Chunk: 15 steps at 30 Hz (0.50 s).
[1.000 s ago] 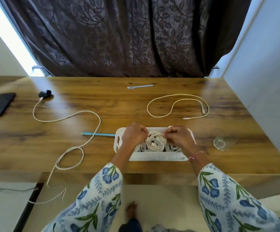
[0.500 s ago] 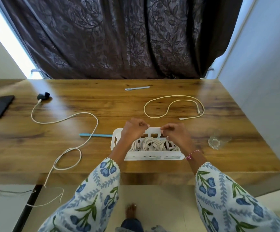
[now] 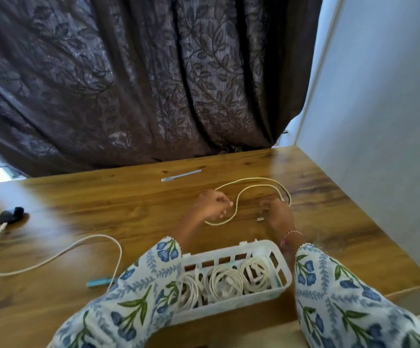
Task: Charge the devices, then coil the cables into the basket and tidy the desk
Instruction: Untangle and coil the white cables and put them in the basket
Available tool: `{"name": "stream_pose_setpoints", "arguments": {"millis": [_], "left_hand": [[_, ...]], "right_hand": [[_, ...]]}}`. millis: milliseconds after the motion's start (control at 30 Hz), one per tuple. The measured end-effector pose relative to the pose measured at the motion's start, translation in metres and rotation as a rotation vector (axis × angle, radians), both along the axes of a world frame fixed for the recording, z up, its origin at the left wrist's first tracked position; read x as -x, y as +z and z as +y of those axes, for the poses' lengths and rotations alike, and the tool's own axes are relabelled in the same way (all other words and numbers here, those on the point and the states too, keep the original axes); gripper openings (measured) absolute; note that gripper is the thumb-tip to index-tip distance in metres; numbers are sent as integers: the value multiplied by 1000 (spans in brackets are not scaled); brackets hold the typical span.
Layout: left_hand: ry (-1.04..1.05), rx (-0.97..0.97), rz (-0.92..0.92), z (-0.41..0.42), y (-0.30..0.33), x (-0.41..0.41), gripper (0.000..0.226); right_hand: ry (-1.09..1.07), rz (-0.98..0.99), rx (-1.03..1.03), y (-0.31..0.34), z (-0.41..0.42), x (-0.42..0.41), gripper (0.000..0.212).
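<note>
A white slotted basket point(image 3: 234, 309) stands at the desk's near edge between my forearms, with several coiled white cables point(image 3: 226, 281) inside. Beyond it a loose white cable point(image 3: 252, 180) lies in an open loop on the wood. My left hand point(image 3: 212, 204) rests over the loop's left bend, fingers curled on the cord. My right hand point(image 3: 278, 214) is at the loop's right side, beside the two plug ends point(image 3: 260, 218); blur hides whether it grips them.
A black earbud case point(image 3: 10, 214) sits far left, plugged into a long white cable point(image 3: 53, 252) that trails off the near edge. A blue pen point(image 3: 98, 282) lies by my left sleeve, a silver pen point(image 3: 181, 175) near the curtain. A wall borders the desk's right side.
Both hands left the basket and reached forward to the loose cable. The coil they held now lies in the basket. The view swung right and the phone is out of frame.
</note>
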<state>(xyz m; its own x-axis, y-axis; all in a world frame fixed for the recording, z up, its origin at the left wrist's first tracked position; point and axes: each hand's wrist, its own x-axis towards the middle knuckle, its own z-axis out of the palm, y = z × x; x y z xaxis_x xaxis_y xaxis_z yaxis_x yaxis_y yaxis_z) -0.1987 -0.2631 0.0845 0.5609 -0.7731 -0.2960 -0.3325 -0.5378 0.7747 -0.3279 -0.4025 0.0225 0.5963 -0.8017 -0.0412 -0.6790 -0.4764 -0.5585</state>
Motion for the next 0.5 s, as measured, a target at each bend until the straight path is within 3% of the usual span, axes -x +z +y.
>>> {"name": "stream_pose_setpoints", "arguments": {"millis": [167,367,500], "left_hand": [[-48,-18,81,-28,-13,-13,19],[-99,1,152,-47,-27,-16,10],[-164,-25,153,-55,-31,-16,16]], "right_hand": [[15,219,104,-15,-29,-6,36],[-232,140,132,-14,-37,-14,26],[-248,176,75,-12,-41,-6,29]]}}
